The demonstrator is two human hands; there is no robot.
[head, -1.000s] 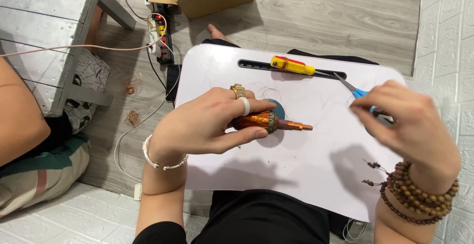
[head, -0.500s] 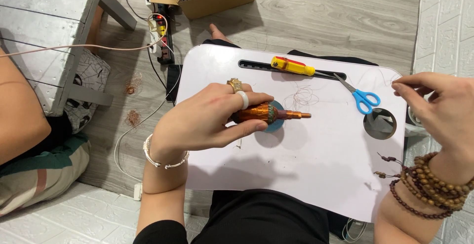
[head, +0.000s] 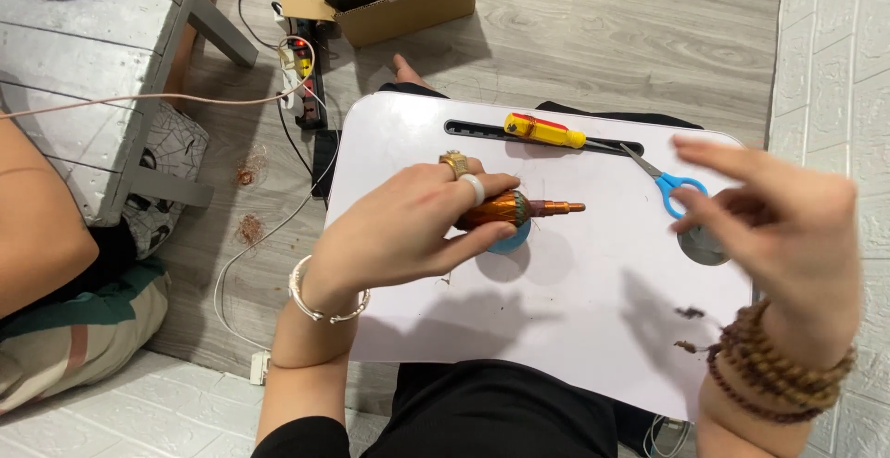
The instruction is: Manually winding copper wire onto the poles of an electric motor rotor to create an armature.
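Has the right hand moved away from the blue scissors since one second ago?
Yes. The right hand lay over the blue scissors; now it is raised just right of them, fingers spread, blurred.

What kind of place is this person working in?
Probably a home floor used as a makeshift repair spot: a white lap tray with a screwdriver and scissors, a power strip, and a cardboard box.

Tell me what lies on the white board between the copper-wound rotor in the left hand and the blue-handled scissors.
In the head view, only bare white board lies between the rotor, with its shaft tip pointing right, and the scissors. The yellow screwdriver sits farther back, off that line.
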